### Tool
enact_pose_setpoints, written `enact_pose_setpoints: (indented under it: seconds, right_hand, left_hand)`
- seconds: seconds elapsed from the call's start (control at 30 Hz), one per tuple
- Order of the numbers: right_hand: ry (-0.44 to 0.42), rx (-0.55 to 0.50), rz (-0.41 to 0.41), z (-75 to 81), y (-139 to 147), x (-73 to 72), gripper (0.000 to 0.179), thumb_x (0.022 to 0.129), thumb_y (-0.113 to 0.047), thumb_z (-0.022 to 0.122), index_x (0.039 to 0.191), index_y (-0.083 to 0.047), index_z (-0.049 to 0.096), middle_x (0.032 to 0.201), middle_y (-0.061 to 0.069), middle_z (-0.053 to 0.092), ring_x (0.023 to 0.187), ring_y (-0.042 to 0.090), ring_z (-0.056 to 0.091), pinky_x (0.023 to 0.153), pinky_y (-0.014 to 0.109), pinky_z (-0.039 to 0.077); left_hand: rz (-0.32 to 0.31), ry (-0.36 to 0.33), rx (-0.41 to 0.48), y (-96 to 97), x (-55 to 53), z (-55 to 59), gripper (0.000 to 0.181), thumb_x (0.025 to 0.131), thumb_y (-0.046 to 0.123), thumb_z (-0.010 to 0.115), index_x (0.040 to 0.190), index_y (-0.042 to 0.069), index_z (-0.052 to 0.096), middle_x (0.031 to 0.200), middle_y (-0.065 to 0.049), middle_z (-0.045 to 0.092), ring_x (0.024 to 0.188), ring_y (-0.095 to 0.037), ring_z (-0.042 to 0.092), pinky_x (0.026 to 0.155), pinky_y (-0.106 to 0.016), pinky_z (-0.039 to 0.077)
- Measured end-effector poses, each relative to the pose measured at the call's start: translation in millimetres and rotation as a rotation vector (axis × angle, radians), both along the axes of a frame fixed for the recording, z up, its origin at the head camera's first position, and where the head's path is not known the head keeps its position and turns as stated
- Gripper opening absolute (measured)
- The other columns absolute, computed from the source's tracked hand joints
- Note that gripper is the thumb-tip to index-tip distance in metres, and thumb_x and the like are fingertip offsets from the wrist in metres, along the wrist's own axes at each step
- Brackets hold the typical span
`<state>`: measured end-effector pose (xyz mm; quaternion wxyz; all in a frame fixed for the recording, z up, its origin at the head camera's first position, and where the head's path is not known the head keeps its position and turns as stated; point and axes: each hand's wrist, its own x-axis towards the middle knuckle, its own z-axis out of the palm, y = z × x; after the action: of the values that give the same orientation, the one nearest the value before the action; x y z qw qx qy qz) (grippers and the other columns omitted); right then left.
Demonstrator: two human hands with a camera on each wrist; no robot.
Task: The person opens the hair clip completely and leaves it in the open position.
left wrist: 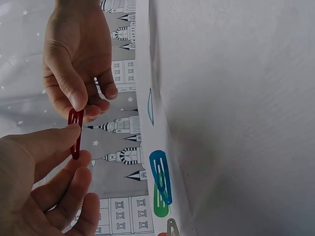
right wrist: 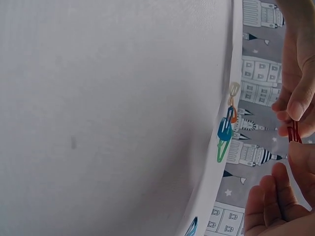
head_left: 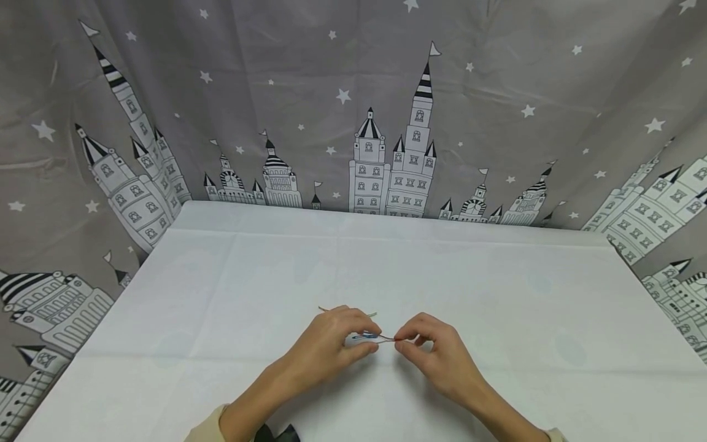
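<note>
A red snap hair clip [head_left: 395, 339] [left wrist: 76, 117] [right wrist: 294, 133] is pinched at opposite ends between my two hands. My left hand [head_left: 334, 336] [left wrist: 37, 167] has thumb and finger on one end, its other fingers loosely bent. The other end sits between thumb and fingertips of my right hand [head_left: 436, 351] [right wrist: 283, 201]. Beyond the left hand lie several more clips on the white table: a blue clip [left wrist: 160, 172] [right wrist: 225, 129] overlapping a green clip [left wrist: 160, 204] [right wrist: 223, 150], with an orange clip [right wrist: 234, 115] and a beige clip [right wrist: 234, 89] beside them. The left hand partly hides them in the head view.
Apart from that group, another blue clip [left wrist: 151, 109] [right wrist: 192, 226] lies on the white table cover [head_left: 497, 294]. A grey curtain [head_left: 309, 73] printed with castles and stars hangs behind the table. Something black [head_left: 277, 434] shows at the front edge, near the left forearm.
</note>
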<state>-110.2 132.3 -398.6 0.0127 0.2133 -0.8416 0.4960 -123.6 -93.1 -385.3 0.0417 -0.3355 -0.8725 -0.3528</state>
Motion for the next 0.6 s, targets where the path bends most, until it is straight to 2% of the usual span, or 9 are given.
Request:
enact_pose_setpoints:
  seconds: [0.2, 0.37, 0.6]
  right_hand:
    - [0.030, 0.013, 0.005, 0.3, 2.6, -4.4, 0.012, 0.087, -0.002, 0.072, 0.089, -0.013, 0.074, 0.090, -0.012, 0.065, 0.085, 0.010, 0.061, 0.076, 0.031, 0.051]
    - [-0.015, 0.033, -0.020, -1.2, 7.3, -11.2, 0.006, 0.089, -0.006, 0.072, 0.090, -0.012, 0.074, 0.091, -0.007, 0.066, 0.083, 0.013, 0.059, 0.073, 0.030, 0.049]
    - [-0.025, 0.054, -0.053, -7.6, 16.0, -26.2, 0.008, 0.088, -0.002, 0.072, 0.090, -0.009, 0.075, 0.090, 0.000, 0.068, 0.081, 0.013, 0.058, 0.073, 0.028, 0.050]
  left_hand:
    - [0.016, 0.005, -0.044, 3.5, -6.1, -0.4, 0.016, 0.086, 0.016, 0.079, 0.101, 0.011, 0.076, 0.101, 0.005, 0.070, 0.096, -0.013, 0.062, 0.081, -0.031, 0.051]
    - [0.031, -0.045, -0.049, 9.2, -14.5, -1.8, 0.017, 0.085, 0.018, 0.079, 0.101, 0.014, 0.076, 0.099, 0.008, 0.069, 0.092, -0.011, 0.060, 0.078, -0.029, 0.050]
    - [0.048, -0.121, -0.085, 19.8, -30.5, -6.6, 0.018, 0.086, 0.019, 0.078, 0.103, 0.014, 0.077, 0.100, 0.009, 0.070, 0.097, -0.012, 0.059, 0.084, -0.031, 0.048]
